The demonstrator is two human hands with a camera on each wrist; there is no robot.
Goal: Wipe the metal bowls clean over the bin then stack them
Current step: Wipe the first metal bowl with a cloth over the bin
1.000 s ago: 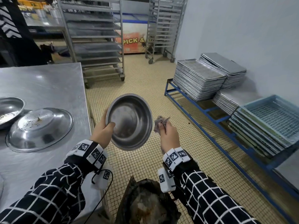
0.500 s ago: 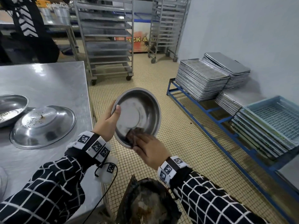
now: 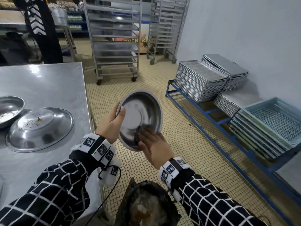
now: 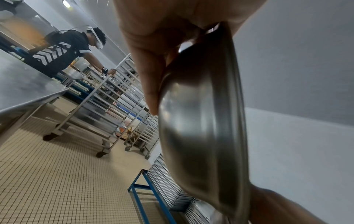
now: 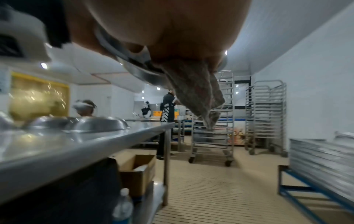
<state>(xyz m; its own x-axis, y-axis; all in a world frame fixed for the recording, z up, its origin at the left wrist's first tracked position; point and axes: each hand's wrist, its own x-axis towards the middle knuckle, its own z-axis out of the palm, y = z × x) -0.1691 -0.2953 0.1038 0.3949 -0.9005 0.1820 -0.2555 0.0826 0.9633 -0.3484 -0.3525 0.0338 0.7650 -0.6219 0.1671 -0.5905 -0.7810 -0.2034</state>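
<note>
A: Progress? Mid-wipe: left hand [image 3: 109,123] grip curled round rim of metal bowl [image 3: 143,111], tilted above bin [image 3: 146,207]. Right hand [image 3: 154,146] grip pressing cloth [image 5: 197,91] inside, low on the wall.

B: Left to do? Speckled bowls [image 3: 39,128] on table [image 3: 48,82], left of the grip, unwiped, unstacked.

A: Hidden? Right fingers unclear; bin cut off.
</note>
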